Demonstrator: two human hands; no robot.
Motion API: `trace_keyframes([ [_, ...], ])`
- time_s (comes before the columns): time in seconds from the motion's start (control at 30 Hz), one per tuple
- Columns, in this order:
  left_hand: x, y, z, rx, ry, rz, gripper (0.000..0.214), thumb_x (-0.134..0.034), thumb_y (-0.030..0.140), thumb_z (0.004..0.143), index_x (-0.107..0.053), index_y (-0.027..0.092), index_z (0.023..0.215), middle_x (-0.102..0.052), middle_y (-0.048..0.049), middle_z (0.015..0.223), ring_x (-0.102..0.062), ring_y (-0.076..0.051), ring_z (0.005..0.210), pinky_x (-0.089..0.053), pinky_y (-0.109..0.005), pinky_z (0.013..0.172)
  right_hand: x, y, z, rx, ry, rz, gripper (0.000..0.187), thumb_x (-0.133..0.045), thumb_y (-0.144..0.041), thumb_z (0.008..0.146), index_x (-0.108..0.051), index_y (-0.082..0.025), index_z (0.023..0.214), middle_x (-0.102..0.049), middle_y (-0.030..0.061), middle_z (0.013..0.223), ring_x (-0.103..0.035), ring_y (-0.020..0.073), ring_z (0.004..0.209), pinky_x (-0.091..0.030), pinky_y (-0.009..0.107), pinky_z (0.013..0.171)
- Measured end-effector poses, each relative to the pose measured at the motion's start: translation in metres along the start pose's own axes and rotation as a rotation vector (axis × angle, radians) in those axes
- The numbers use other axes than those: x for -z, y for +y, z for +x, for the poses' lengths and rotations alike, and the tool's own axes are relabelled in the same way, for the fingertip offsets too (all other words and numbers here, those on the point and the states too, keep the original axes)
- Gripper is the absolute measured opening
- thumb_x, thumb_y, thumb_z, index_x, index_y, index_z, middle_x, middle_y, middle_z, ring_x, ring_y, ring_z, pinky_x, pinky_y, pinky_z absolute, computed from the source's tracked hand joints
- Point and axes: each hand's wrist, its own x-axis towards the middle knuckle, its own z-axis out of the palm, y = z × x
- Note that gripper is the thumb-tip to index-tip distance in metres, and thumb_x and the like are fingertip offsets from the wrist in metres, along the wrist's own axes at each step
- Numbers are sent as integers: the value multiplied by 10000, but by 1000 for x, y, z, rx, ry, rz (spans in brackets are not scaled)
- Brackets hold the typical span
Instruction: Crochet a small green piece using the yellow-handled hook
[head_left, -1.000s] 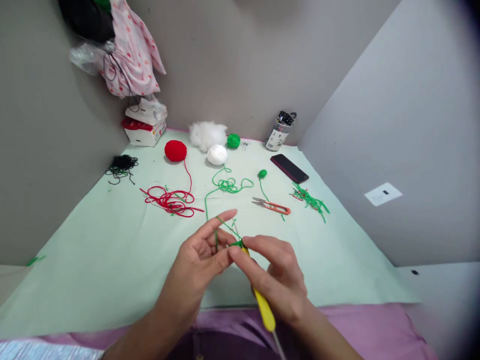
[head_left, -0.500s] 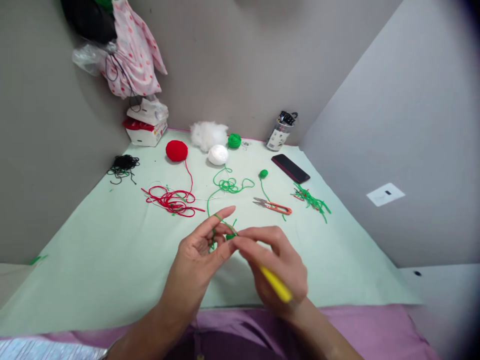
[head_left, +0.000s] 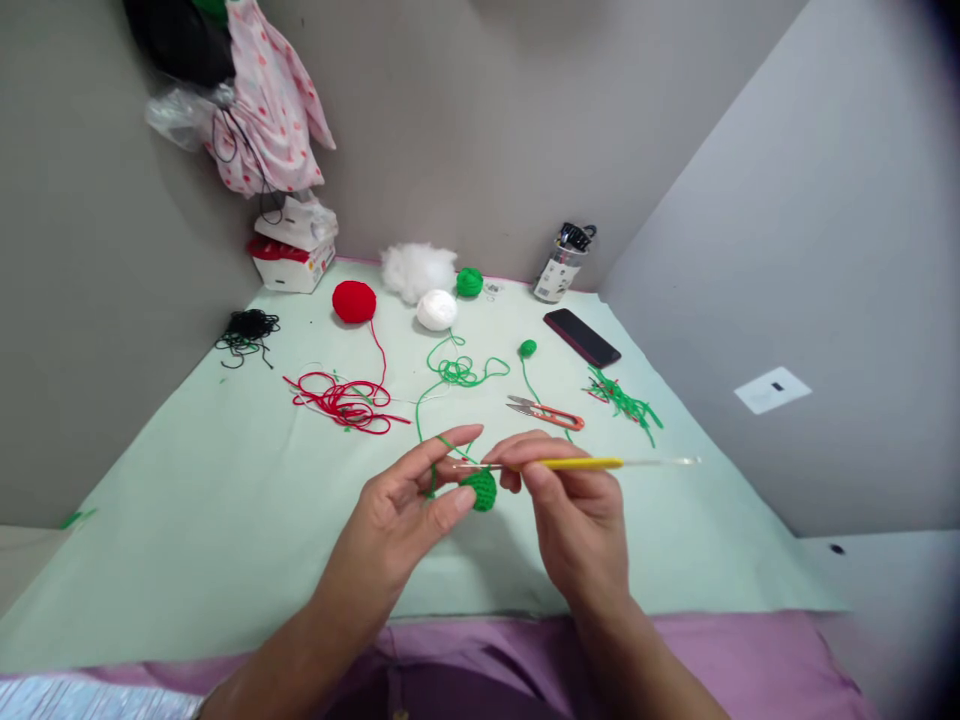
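Note:
My left hand (head_left: pixel 409 505) pinches a small round green crochet piece (head_left: pixel 482 491) between thumb and fingers. Green yarn (head_left: pixel 418 415) runs over its raised index finger and back to a loose tangle on the table. In my right hand (head_left: pixel 577 510) is a crochet hook (head_left: pixel 581 463) with a yellow grip, held level. The hook's metal tip points left, at the top edge of the green piece, where a strand of yarn meets it. Whether the tip sits inside a stitch is too small to tell.
Thread snips (head_left: pixel 551 412) lie just beyond my right hand. Further back are a red yarn ball (head_left: pixel 354 302), a white yarn ball (head_left: pixel 436 310), white stuffing (head_left: pixel 417 272), a phone (head_left: pixel 582 337) and a container (head_left: pixel 560 268). Green scraps (head_left: pixel 626 402) lie at right, loose red yarn (head_left: pixel 341 400) at left.
My right hand has turned, bringing the hook from slanting toward me to level. The green piece, mostly hidden before, now shows below the left fingertips.

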Motion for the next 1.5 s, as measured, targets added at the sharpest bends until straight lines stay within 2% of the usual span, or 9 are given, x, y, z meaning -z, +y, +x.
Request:
trace_keyframes([
  [0.17,3,2,0,-26,39,25,375,-862,310,853,-808,371,1220,-643,10,902,-585,-167,903,-498,-278,868,3,-1,5,-125,2,143,216,-675,-397,1015,-768,-233,911,-781,37,852,-634,148,667,-533,291,641],
  [0.37,3,3,0,-30,69,112,392,-844,272,852,-800,355,1233,-628,4,898,-582,-180,931,-495,-289,891,6,-2,2,-96,-54,134,200,-604,-337,1064,-753,-245,968,-778,29,900,-672,151,738,-559,292,693],
  [0.67,-2,-2,-2,-229,203,287,300,-823,201,848,-830,318,1125,-675,-5,927,-624,-206,1017,-429,-350,1084,9,-14,-9,399,-209,-533,316,-588,-86,1009,-731,-281,1213,-789,62,999,-742,214,906,-606,362,774],
  [0.8,-5,1,0,16,51,-67,588,-879,341,824,-717,307,1388,-649,2,889,-620,-174,899,-512,-312,924,7,-6,-13,584,-180,-763,442,-694,-79,945,-747,-363,1280,-815,62,1096,-777,247,947,-648,375,766],
  [0.9,-4,6,3,179,-29,-282,590,-908,356,797,-747,265,1357,-658,-11,901,-594,-144,879,-496,-265,888,5,-2,-12,474,-53,-522,315,-623,-168,1018,-767,-332,1245,-812,78,1048,-766,251,905,-642,396,726],
  [1.0,0,9,4,132,5,-309,491,-898,304,810,-791,261,1287,-632,7,864,-551,-110,822,-464,-221,846,3,-3,-7,223,71,-144,224,-582,-239,1055,-803,-266,1080,-784,73,900,-706,209,743,-604,367,651],
  [1.1,1,9,3,56,0,-206,430,-873,313,836,-805,287,1260,-632,6,881,-568,-127,856,-461,-238,861,-1,-2,-2,78,48,88,183,-635,-303,1041,-809,-259,1001,-774,55,883,-670,175,707,-584,330,647],
  [1.23,-2,6,2,16,-1,-78,391,-852,346,863,-803,320,1251,-660,-10,930,-630,-183,971,-478,-302,937,-5,0,-3,44,-30,67,168,-654,-297,1036,-818,-291,1075,-808,54,966,-724,203,872,-606,353,761],
  [1.5,1,10,5,146,-60,-191,608,-867,286,811,-715,281,1399,-660,-2,902,-588,-165,921,-444,-318,962,1,-2,-1,-4,-11,148,170,-654,-286,1034,-815,-247,993,-762,41,897,-691,158,749,-582,317,729],
])
